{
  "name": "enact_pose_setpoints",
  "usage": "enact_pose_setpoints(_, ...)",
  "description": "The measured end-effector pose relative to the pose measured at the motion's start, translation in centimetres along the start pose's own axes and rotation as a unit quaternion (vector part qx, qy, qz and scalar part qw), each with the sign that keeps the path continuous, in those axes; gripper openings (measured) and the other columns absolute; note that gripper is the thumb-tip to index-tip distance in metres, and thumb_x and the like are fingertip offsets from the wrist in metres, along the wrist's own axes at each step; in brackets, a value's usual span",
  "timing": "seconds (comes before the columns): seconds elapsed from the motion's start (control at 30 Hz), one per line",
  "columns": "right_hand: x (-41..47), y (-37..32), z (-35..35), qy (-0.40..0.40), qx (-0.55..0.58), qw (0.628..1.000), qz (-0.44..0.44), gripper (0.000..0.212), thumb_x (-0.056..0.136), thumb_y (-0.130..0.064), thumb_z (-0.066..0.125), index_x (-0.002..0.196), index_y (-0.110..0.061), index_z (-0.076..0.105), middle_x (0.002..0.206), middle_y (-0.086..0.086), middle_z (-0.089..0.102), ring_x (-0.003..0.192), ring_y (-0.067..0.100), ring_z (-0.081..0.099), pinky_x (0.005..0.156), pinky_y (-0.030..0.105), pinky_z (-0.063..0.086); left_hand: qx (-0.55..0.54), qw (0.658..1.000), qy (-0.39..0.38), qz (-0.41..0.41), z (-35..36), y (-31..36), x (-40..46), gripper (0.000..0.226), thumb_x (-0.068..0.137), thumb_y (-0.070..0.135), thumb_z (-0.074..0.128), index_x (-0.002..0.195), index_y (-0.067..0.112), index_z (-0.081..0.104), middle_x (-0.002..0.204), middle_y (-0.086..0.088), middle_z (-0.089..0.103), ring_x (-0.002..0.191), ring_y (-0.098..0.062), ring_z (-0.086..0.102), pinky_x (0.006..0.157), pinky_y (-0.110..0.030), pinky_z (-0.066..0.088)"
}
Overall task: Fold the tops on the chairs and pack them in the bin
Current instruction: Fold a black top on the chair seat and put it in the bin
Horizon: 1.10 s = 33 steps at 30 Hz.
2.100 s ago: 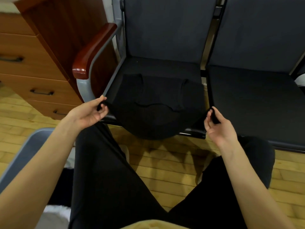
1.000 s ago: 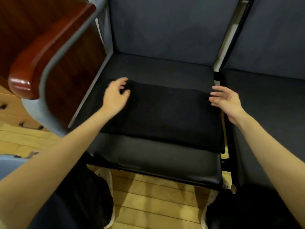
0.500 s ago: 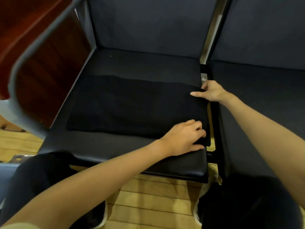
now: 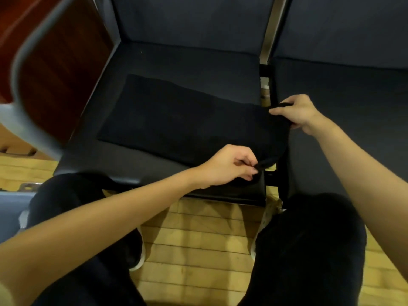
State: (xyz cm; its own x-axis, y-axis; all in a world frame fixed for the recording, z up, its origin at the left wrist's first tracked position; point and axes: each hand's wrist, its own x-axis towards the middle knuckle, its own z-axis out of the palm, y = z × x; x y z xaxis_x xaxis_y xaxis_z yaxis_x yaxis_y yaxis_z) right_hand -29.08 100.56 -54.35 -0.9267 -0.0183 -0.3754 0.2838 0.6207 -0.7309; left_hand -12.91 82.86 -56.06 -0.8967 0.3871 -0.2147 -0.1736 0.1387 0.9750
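Note:
A black top (image 4: 181,122) lies folded into a wide flat band across the dark seat of the left chair (image 4: 187,60). My left hand (image 4: 227,166) pinches the top's near right corner at the seat's front edge. My right hand (image 4: 295,113) pinches the far right corner, over the gap between the two chairs. That right end of the top is lifted slightly off the seat. The rest lies flat.
A second dark chair (image 4: 344,89) stands to the right. A red wooden armrest on a grey frame (image 4: 28,69) rises at the left. A corner of the grey bin (image 4: 11,208) shows at the left edge, on the wooden floor (image 4: 198,235). My dark-trousered legs fill the foreground.
The top went from spread open to folded into a band. My left hand crossed from its left end to the right end. Both hands now pinch the right corners and lift them.

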Motion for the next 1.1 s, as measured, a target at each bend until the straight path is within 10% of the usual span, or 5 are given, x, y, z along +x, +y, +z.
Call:
enact_pose_setpoints(0.23,-0.5,-6.8,3.4,0.017,0.133,0.991,-0.016,0.02,0.087,-0.016,0.068,0.102,-0.019,0.055,0.08,0.001,0.058,0.033,0.004,0.044,0.035,0.013,0.032,-0.191,0.947,0.247,-0.071,-3.7,1.3,-5.0,0.004,0.088,0.002,0.065,0.091,0.003,0.064,0.084,-0.007,0.066,0.082,-0.019,0.069,0.077,-0.03,0.06)
enact_pose_setpoints(0.57,1.5,-11.9,14.1,-0.052,0.083,0.995,-0.002,0.021,0.092,-0.015,0.062,0.106,-0.017,0.046,0.084,0.007,0.06,0.028,0.006,0.05,0.031,0.013,0.032,-0.244,0.874,0.38,-0.178,-8.3,-2.1,-7.4,0.008,0.09,0.006,0.065,0.09,0.01,0.059,0.078,-0.003,0.064,0.061,-0.011,0.063,0.059,-0.024,0.057)
enact_pose_setpoints(0.8,0.9,-10.4,12.9,-0.016,0.084,0.992,-0.092,0.029,0.094,-0.025,0.06,0.117,-0.012,0.048,0.08,0.005,0.067,0.047,0.005,0.061,0.04,0.016,0.043,0.132,0.888,0.428,-0.107,-8.7,-3.2,-7.7,0.024,0.084,0.019,0.07,0.102,0.018,0.054,0.096,0.003,0.054,0.078,-0.009,0.055,0.067,-0.019,0.043)
enact_pose_setpoints(0.97,1.7,-7.5,11.1,0.069,0.019,0.99,-0.119,0.026,0.088,-0.021,0.067,0.109,-0.013,0.055,0.084,0.002,0.065,0.081,0.015,0.065,0.076,0.032,0.056,0.43,0.869,0.203,0.135,-9.1,-2.3,-7.1,0.055,0.074,0.005,0.071,0.124,0.021,0.056,0.124,-0.002,0.045,0.105,-0.018,0.045,0.088,-0.03,0.045)
enact_pose_setpoints(1.1,1.7,-5.7,10.8,0.089,-0.059,0.99,-0.09,0.038,0.082,-0.026,0.075,0.113,-0.014,0.057,0.106,0.005,0.059,0.106,0.02,0.057,0.095,0.037,0.048,0.559,0.792,0.089,0.231,-9.1,-2.3,-5.4,0.041,0.076,0.003,0.071,0.114,0.017,0.066,0.121,-0.008,0.054,0.102,-0.022,0.053,0.081,-0.035,0.048)
